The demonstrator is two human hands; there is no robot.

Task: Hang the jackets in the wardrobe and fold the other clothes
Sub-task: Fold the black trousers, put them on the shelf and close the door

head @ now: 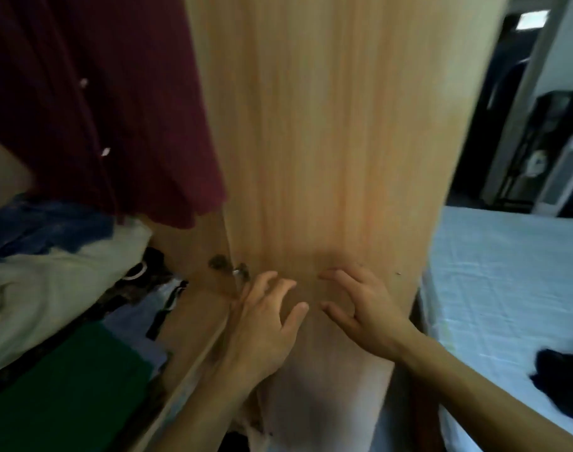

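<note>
2 hands reach toward the lower part of the wardrobe door (pixel 327 141): the left hand (pixel 265 324) and the right hand (pixel 363 308) hover side by side, a little apart, fingers spread and loosely bent, gripping nothing. Whether the fingertips touch the wood cannot be told. Left of the door, a maroon jacket (pixel 92 102) hangs inside the wardrobe above a heap of clothes (pixel 50 278). Right of the door lies a bed (pixel 493 282) with a dark garment (pixel 562 376) on it.

A bed (pixel 493 288) in pale blue sheeting lies before a dark doorway (pixel 507 102) (lit window beyond).
</note>
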